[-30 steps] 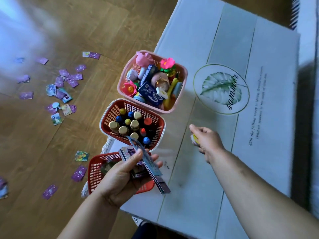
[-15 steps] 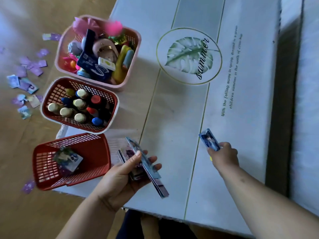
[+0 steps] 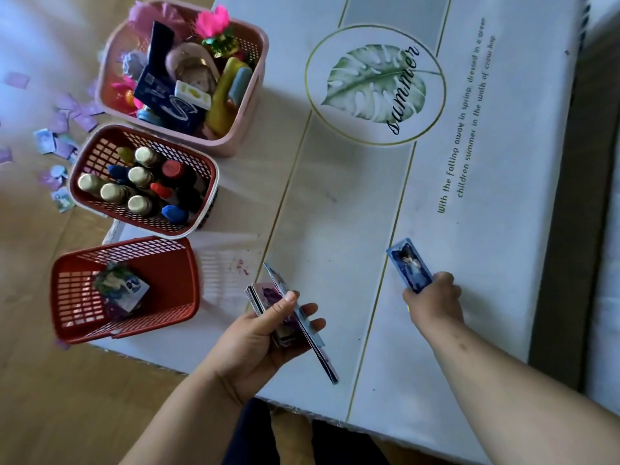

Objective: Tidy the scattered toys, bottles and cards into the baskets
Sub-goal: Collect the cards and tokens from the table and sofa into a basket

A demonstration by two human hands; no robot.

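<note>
Over the near edge of the table point(image 3: 335, 213) the left hand point(image 3: 265, 333) grips a thick stack of cards point(image 3: 265, 297), thumb on top, while the right hand point(image 3: 432, 300), nearer the right edge, pinches a single blue card point(image 3: 411, 265) that sticks up out of its curled fingers. Along the left edge stand a pink basket point(image 3: 250, 122) of toys point(image 3: 188, 72) farthest off, a red basket point(image 3: 100, 142) of upright bottles point(image 3: 141, 177) in the middle, and at the near left corner a second red basket point(image 3: 167, 263) with a few cards point(image 3: 122, 292) inside. Loose cards point(image 3: 63, 146) lie scattered on the floor point(image 3: 50, 397) beyond that edge.
</note>
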